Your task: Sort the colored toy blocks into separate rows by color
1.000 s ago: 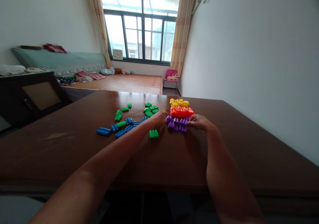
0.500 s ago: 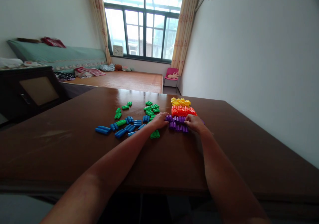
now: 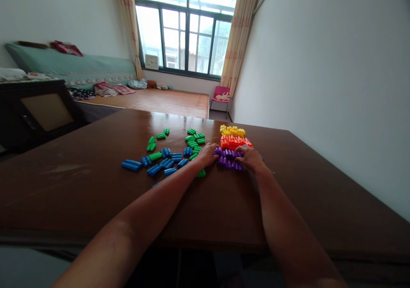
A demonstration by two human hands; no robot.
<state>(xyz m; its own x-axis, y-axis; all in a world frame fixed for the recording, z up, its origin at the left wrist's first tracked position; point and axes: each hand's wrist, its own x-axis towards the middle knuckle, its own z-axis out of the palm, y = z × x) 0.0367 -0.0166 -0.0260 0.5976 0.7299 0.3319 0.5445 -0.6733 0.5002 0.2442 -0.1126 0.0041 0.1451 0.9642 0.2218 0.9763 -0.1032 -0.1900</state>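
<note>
Two rows of small purple plastic toy blocks (image 3: 229, 163) lie near the middle right of the table in the head view. My left hand (image 3: 207, 154) is at the left end of the upper purple row, its fingers closed against the end block. At the right part of that row, my right hand (image 3: 251, 157) has thumb and fingers around the purple pieces and hides some of them. Just behind stand orange-red blocks (image 3: 235, 142) in a tight row, with yellow blocks (image 3: 232, 130) beyond them.
Loose green blocks (image 3: 192, 143) lie left of my left hand, some partly behind it. Several blue blocks (image 3: 155, 169) are scattered farther left on the brown table (image 3: 96, 185). Beyond the table are a bed (image 3: 173, 102) and a pink chair (image 3: 220, 92).
My right hand has shifted slightly left along the purple row, its thumb and fingers spread wider around it. The left hand stays at the row's left end. The view has tilted slightly.
</note>
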